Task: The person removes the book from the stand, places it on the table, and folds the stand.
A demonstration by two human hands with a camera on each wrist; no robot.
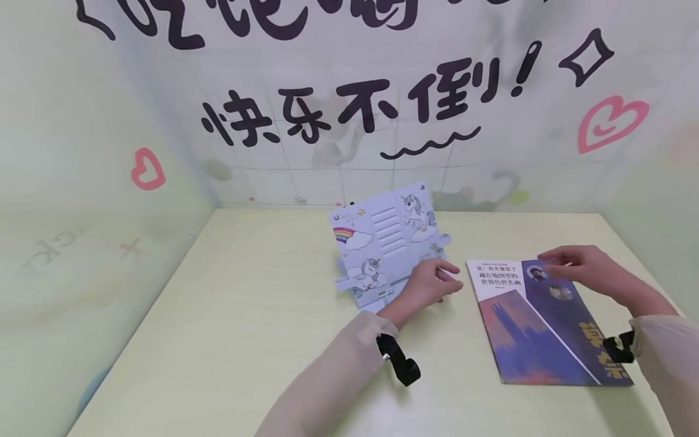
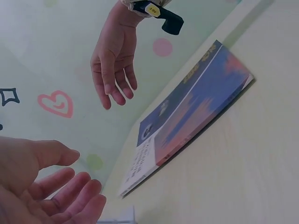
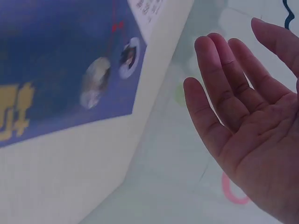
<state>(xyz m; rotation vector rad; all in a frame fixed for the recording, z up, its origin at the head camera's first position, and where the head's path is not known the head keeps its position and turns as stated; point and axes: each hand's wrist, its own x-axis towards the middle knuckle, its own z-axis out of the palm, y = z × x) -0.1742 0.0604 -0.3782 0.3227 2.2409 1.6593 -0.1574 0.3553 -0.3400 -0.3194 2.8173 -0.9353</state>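
A pale lilac book stand [image 1: 390, 243] with unicorn and rainbow pictures leans back on the table, its small side clips sticking out. My left hand [image 1: 423, 282] overlaps its lower right corner in the head view, fingers loosely bent around nothing. To the right lies a closed book [image 1: 524, 346] with a blue and white cover, flat on the table. Over its upper right part hovers my right hand [image 1: 592, 270]. The right wrist view shows that hand's relaxed fingers [image 3: 217, 93] apart from the book, with nothing in the palm.
The pale yellow table [image 1: 235, 340] runs back to a printed wall [image 1: 327, 176] with dark lettering and pink hearts. Side walls close it in on the left and right. Each wrist wears a black camera band [image 1: 398, 358].
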